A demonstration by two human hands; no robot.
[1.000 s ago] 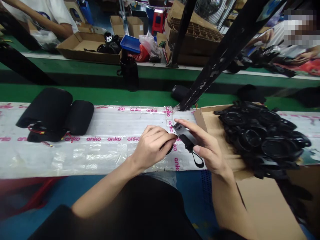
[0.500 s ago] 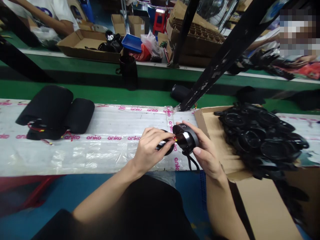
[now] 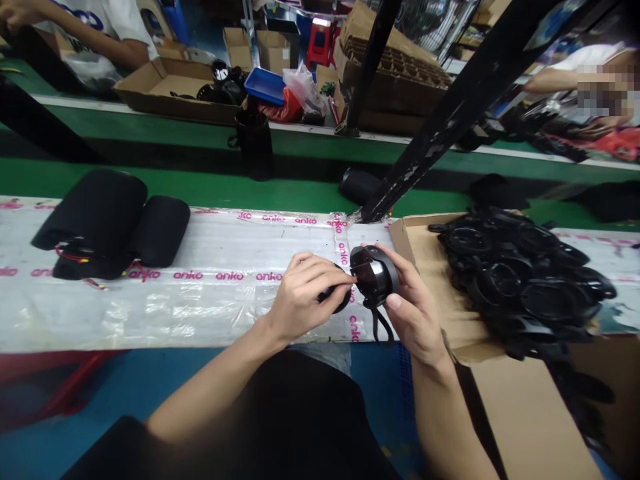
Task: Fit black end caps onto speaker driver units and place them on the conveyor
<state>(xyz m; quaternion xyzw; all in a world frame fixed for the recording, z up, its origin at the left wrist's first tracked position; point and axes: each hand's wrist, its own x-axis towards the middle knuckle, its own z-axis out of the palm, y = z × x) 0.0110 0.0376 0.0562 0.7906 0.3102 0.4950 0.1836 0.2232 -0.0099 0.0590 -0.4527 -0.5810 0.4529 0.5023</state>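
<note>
Glossy, round black cap within curled right fingers; rounded black piece in left fingers

red stool | blue tray beside clear plastic bag | slanted black post, paint chipped | fan

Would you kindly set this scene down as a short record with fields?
Right hand: holds a round black part, strap hanging below
Left hand: fingertips pinched together by that part; whatever they pinch is unclear
Left on bench: two black cylinders, red wires at their near ends
Right on bench: cardboard tray heaped with black parts
Behind: slanted black post
</note>
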